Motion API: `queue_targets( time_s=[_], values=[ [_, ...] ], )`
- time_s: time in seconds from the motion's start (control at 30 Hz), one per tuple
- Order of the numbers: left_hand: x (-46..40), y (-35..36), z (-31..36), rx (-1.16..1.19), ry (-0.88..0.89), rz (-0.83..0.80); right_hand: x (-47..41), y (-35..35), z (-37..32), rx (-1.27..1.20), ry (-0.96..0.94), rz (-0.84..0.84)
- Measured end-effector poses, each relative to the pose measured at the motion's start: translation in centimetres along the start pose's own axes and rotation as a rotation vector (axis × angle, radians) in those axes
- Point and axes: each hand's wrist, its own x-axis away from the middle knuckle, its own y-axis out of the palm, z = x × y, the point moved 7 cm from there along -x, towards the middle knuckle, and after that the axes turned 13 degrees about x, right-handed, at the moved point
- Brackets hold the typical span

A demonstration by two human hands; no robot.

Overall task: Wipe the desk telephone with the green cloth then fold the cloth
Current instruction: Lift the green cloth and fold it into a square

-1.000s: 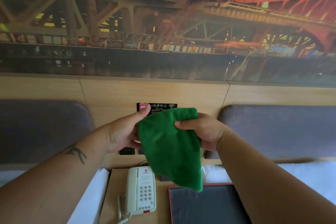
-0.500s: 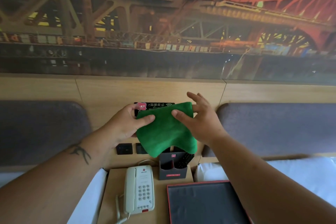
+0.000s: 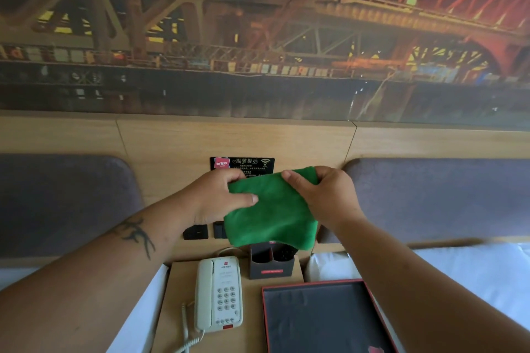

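Note:
The green cloth (image 3: 272,215) hangs folded in the air above the small wooden table (image 3: 177,289), held between both hands. My left hand (image 3: 218,195) grips its left edge with the thumb laid over the front. My right hand (image 3: 324,195) pinches the upper right corner. Below and to the left, the cream desk telephone (image 3: 219,294) lies flat on the table with its handset in the cradle and its coiled cord trailing toward the front.
A black holder (image 3: 271,265) with two compartments stands behind the phone, partly hidden by the cloth. A black tray with a red rim (image 3: 324,318) lies right of the phone. White bedding flanks the table; a black sign (image 3: 243,163) and wall switches (image 3: 196,231) are on the wooden headboard.
The cloth went from a long hanging drape to a shorter folded shape. My right hand closed its spread fingers onto the upper right corner, and both hands sank slightly.

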Motion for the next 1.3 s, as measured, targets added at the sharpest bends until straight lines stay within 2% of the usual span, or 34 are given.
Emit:
queue_targets(
  time_s=[0.03, 0.1, 0.2, 0.33, 0.43, 0.57, 0.67, 0.73, 0.8, 0.87, 0.93, 1.1, 1.2, 1.3],
  values=[
    [0.0, 0.3, -0.2, 0.075, -0.023, -0.020, 0.0, 0.1, 0.2, 0.015, -0.007, 0.019],
    [-0.3, 0.7, -0.4, 0.082, -0.017, -0.009, 0.1, 0.4, 0.6, 0.036, -0.040, 0.000],
    [-0.5, 1.1, -0.5, -0.076, 0.021, 0.072, 0.7, 1.6, 1.9, 0.164, -0.111, -0.129],
    [-1.2, 2.1, -1.5, -0.297, 0.029, 0.147, 1.9, 2.5, 4.5, 0.307, -0.146, -0.125],
    [-2.0, 4.0, -4.0, -0.284, 0.006, 0.141, 2.5, 3.0, 6.7, 0.381, -0.136, -0.103],
    [-2.7, 6.2, -6.8, -0.217, -0.004, 0.253, 3.1, 3.0, 9.4, 0.394, -0.161, -0.076],
    [-3.1, 8.1, -8.4, -0.220, 0.050, 0.309, 3.1, 3.9, 12.4, 0.395, -0.192, -0.122],
    [-3.2, 9.2, -9.6, -0.253, 0.118, 0.327, 3.2, 4.6, 14.8, 0.379, -0.144, -0.161],
    [-3.6, 10.6, -11.3, -0.247, 0.175, 0.282, 3.8, 5.7, 17.2, 0.418, -0.085, -0.242],
    [-3.8, 12.4, -13.5, -0.247, 0.157, 0.218, 4.9, 7.7, 19.6, 0.506, -0.060, -0.397],
    [-3.7, 14.2, -16.2, -0.266, 0.080, 0.165, 6.1, 9.7, 22.0, 0.544, -0.046, -0.519],
    [-4.2, 18.8, -24.7, -0.300, -0.143, -0.003, 7.8, 13.8, 29.6, 0.613, 0.048, -0.656],
    [-4.3, 21.3, -30.6, -0.309, -0.250, -0.026, 9.1, 16.2, 34.5, 0.681, 0.098, -0.773],
    [-4.8, 23.6, -35.2, -0.311, -0.285, -0.036, 9.8, 18.9, 38.6, 0.707, 0.125, -0.846]
  ],
)
